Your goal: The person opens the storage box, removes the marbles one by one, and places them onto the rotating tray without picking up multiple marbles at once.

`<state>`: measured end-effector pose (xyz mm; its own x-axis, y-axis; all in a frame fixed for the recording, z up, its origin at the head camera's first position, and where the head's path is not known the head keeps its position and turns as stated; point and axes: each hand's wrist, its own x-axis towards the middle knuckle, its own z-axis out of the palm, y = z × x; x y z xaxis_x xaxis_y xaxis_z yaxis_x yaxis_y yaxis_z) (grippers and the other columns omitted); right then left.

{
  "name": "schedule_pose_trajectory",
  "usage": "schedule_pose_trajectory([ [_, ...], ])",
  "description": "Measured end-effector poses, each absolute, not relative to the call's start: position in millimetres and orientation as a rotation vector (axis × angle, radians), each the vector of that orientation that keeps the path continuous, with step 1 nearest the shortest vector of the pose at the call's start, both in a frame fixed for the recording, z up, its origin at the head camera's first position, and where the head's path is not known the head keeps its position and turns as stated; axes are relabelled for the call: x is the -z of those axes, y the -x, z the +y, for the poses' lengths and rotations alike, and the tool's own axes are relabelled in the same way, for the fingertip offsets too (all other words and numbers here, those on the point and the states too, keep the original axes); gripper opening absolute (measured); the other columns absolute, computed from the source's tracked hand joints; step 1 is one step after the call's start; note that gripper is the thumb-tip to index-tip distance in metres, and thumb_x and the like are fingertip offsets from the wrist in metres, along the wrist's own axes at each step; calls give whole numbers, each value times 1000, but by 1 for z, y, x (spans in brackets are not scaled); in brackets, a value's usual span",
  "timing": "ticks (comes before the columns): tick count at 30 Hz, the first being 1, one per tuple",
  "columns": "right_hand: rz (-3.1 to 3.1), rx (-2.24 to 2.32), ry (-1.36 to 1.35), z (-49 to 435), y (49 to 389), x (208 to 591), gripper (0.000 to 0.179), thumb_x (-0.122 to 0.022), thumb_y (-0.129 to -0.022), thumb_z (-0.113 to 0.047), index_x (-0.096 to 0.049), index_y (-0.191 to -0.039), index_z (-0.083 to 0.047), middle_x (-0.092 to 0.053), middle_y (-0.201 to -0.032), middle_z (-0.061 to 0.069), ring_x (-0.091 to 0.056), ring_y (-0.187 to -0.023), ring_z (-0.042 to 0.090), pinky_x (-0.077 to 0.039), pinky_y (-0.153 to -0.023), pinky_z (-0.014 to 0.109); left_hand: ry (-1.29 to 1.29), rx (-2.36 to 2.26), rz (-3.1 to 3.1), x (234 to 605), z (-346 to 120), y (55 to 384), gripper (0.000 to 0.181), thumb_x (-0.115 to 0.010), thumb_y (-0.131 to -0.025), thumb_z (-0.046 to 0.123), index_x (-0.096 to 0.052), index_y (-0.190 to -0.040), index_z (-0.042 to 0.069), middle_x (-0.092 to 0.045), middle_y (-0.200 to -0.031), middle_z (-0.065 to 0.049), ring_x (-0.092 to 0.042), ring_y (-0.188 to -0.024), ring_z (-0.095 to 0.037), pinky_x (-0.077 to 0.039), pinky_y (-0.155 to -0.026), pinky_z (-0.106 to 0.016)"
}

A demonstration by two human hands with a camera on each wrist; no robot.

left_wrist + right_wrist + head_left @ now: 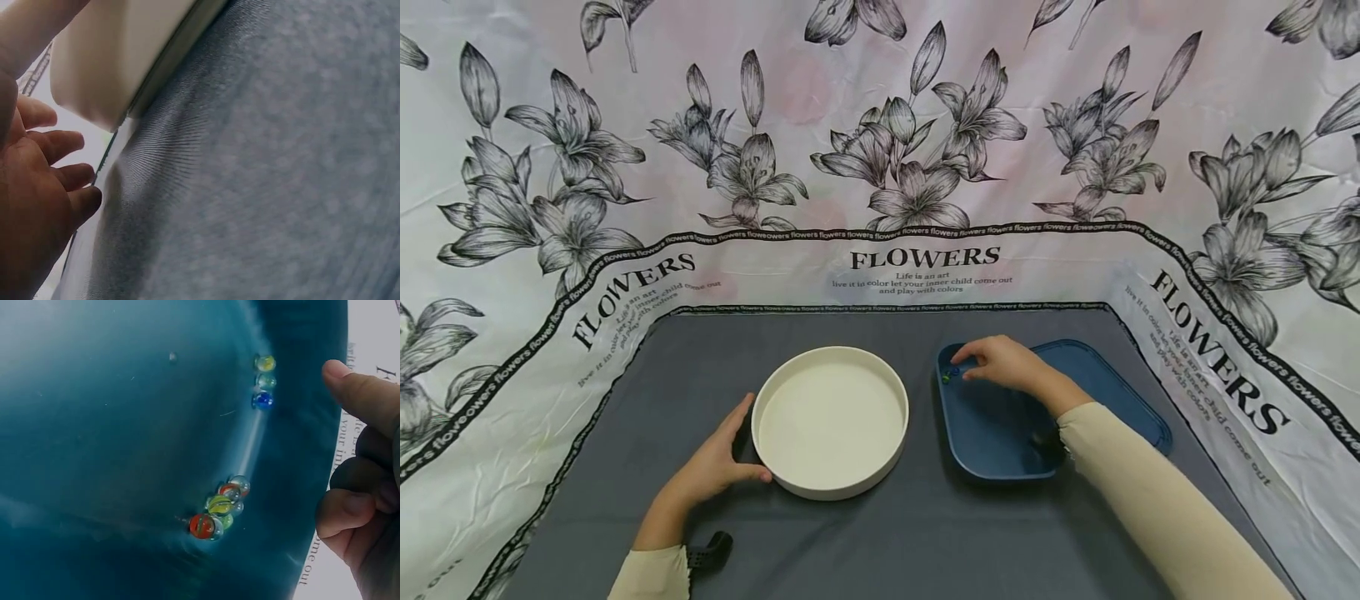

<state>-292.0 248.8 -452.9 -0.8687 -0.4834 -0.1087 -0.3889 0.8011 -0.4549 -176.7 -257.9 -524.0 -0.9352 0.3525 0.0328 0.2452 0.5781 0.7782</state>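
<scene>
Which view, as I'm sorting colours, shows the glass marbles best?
The right wrist view: the glass marbles appear close up, their colours distinct. The head view shows only tiny specks in the blue tray; the left wrist view shows none.

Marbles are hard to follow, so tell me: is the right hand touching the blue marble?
Apart: the right wrist view shows bare blue tray between the right hand and the blue marble.

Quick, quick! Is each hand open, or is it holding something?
Left hand: open, against or right beside the cream round tray.
Right hand: open, loosely bent over the blue tray, holding nothing visible.
</scene>
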Motion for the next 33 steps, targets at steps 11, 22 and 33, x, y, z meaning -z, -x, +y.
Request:
schedule_pose_trajectory([
  [11, 2756, 496, 740, 239, 310, 473, 31, -75, -95, -18, -74, -126, -17, -74, -117, 5, -66, -86, 13, -54, -70, 33, -509, -1284, 2689, 528, -256, 176, 134, -95, -68, 40, -10, -165, 3, -12, -169, -24, -15, -154, -49, -22, -119, -69],
  [22, 2756, 519, 725, 235, 316, 486, 23, -77, -93, -21, -77, -116, -20, -74, -117, 2, -65, -85, 10, -55, -72, 33, -551, -1287, 2714, 529, -257, 178, 134, -96, -67, 40, -12, -164, 0, -17, -168, -25, -20, -153, -48, -25, -118, -68],
  [33, 2777, 452, 729, 228, 311, 493, 11, -77, -94, -25, -77, -105, -26, -73, -106, -5, -62, -80, 8, -54, -71, 34, -533, -1297, 2691, 527, -258, 173, 132, -95, -68, 40, -12, -165, 4, -18, -168, -25, -21, -152, -48, -26, -118, -69],
])
